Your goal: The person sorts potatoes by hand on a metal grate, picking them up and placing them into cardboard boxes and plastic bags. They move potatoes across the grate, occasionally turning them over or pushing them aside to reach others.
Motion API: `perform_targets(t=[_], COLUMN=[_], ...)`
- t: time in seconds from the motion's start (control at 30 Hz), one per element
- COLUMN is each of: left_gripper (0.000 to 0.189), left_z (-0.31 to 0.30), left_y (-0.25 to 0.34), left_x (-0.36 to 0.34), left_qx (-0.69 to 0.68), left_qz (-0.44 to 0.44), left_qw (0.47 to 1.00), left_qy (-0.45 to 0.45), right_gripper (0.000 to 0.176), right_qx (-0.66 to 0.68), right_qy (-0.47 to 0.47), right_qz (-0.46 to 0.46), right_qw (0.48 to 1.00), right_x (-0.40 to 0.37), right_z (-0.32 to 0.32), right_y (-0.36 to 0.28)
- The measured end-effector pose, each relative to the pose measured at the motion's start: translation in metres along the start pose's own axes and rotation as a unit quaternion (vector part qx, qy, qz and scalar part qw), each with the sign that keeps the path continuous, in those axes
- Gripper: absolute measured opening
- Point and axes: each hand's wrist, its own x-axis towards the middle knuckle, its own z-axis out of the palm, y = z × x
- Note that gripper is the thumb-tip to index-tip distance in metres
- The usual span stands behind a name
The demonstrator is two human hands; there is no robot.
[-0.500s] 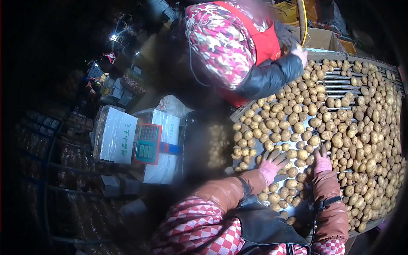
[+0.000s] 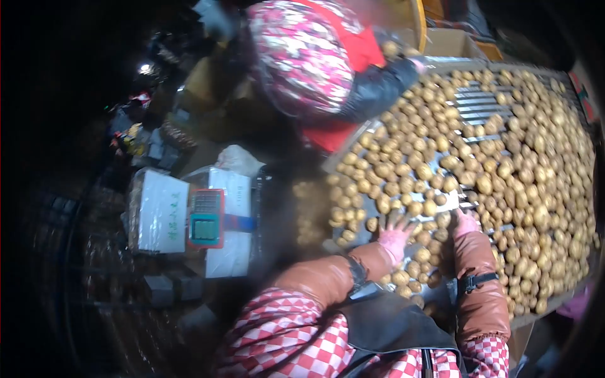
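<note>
Many potatoes (image 2: 535, 189) cover a metal sorting table (image 2: 362, 238) in front of me. My left hand (image 2: 395, 237), in a pink glove with dark fingertips, lies over potatoes at the near left part, fingers spread and holding nothing I can see. To its right, my right hand (image 2: 466, 222) is gloved the same way. Its fingers stretch forward beside the potatoes near a slatted patch, partly blurred, with nothing visible in them.
A co-worker (image 2: 309, 60) in a camouflage top and red apron stands at the table's far left. White boxes (image 2: 162, 211) and a scale with a keypad (image 2: 205, 218) stand at left. An open cardboard box (image 2: 450, 44) is behind the table.
The whole view has shifted, so the table and boxes sit slightly further left. Both my hands remain over the potatoes. Some potatoes near my fingers have moved, baring slats by the right hand.
</note>
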Motion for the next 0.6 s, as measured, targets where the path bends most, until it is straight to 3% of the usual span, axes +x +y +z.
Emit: perform_targets(t=[0.07,0.1,0.13,0.17,0.2,0.23,0.27,0.3,0.37,0.4,0.43,0.47,0.53,0.57,0.6], left_gripper=[0.072,0.069,0.071,0.072,0.074,0.073,0.072,0.070,0.067,0.066,0.065,0.064,0.063,0.056,0.051], left_z=[0.003,0.007,0.006,0.014,0.025,0.029,0.028,0.019,-0.008,-0.035,-0.050,-0.042,-0.038,-0.049,-0.045], left_y=[0.007,0.012,0.015,0.019,0.023,0.023,0.016,0.003,-0.011,-0.006,-0.001,0.000,0.010,0.025,0.035], left_x=[0.001,0.002,0.001,0.001,0.007,0.011,0.018,0.029,0.041,0.030,0.024,0.032,0.039,0.034,0.048], left_qx=[0.031,0.034,-0.017,0.022,0.058,0.089,0.126,0.038,-0.010,0.024,0.060,0.019,-0.065,-0.013,-0.025], left_qz=[0.030,0.064,0.119,0.196,0.267,0.310,0.342,0.356,0.322,0.279,0.236,0.196,0.115,0.086,0.167], left_qw=[0.999,0.997,0.992,0.978,0.956,0.943,0.929,0.932,0.944,0.957,0.966,0.966,0.945,0.968,0.959], left_qy=[0.006,0.019,0.042,0.067,0.105,0.080,0.060,0.057,0.067,0.079,0.093,0.166,0.300,0.237,0.230], right_gripper=[0.054,0.053,0.050,0.048,0.046,0.044,0.045,0.046,0.044,0.043,0.044,0.045,0.046,0.044,0.030], right_qx=[0.180,0.241,0.290,0.394,0.497,0.588,0.753,0.839,0.897,0.879,0.898,0.919,0.749,0.633,0.597], right_qy=[0.092,0.043,-0.006,-0.026,-0.045,-0.061,-0.050,-0.045,0.069,0.156,0.150,0.150,0.251,0.223,0.266], right_qz=[-0.107,-0.026,-0.003,0.004,0.015,0.031,0.049,0.041,0.089,0.136,0.101,0.073,0.209,0.252,0.267], right_qw=[0.973,0.969,0.957,0.919,0.866,0.806,0.654,0.541,0.427,0.430,0.400,0.358,0.577,0.698,0.708], right_x=[-0.009,-0.021,-0.038,-0.065,-0.095,-0.125,-0.144,-0.164,-0.186,-0.198,-0.203,-0.203,-0.196,-0.191,-0.179], right_z=[0.030,0.027,0.010,-0.006,-0.026,-0.046,-0.037,-0.042,-0.052,-0.071,-0.060,-0.050,-0.059,-0.065,-0.044], right_y=[0.035,0.041,0.044,0.049,0.050,0.051,0.063,0.071,0.076,0.068,0.095,0.123,0.133,0.132,0.132])
